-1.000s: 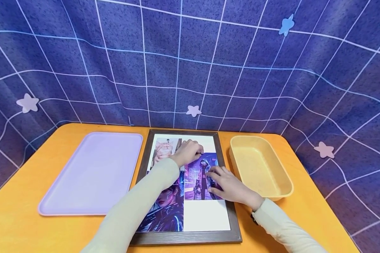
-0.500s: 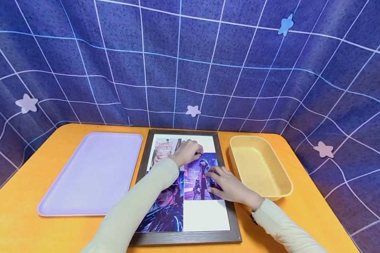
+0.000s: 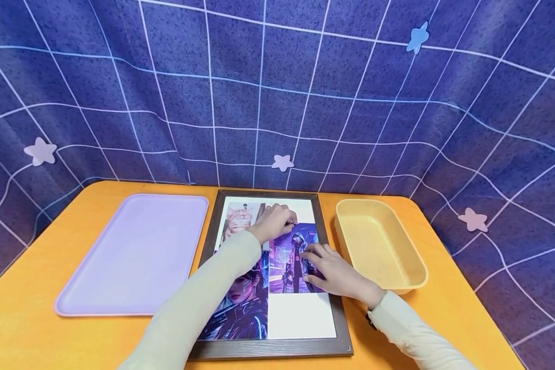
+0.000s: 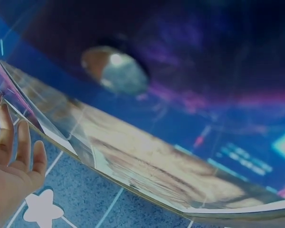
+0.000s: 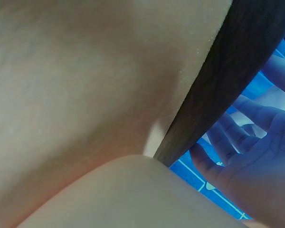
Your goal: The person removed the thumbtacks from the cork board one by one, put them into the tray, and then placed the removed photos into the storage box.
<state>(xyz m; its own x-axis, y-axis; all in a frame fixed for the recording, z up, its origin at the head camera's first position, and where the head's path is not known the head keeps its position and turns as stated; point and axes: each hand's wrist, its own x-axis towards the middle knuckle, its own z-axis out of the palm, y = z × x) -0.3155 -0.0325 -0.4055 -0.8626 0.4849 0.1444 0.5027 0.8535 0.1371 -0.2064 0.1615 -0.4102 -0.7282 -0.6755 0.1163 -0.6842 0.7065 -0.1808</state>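
Note:
A dark picture frame [image 3: 273, 349] lies flat on the table, with several prints on its white backing [image 3: 302, 314]. My left hand [image 3: 274, 222] reaches across it and pinches the top edge of a purple print [image 3: 289, 264] showing a hooded figure. In the left wrist view, the fingers of my left hand [image 4: 19, 156] meet at a print's edge. My right hand [image 3: 335, 270] rests on the purple print's right side, fingers spread and slightly bent. A cat print [image 3: 238, 218] and a dark portrait print [image 3: 245, 313] are partly hidden by my left arm.
A lilac tray [image 3: 139, 252] lies to the left of the frame. On the right stands a yellow rectangular bin [image 3: 381, 244]. Behind the orange table [image 3: 18, 313] hangs a blue grid-patterned curtain [image 3: 240, 103] with star shapes.

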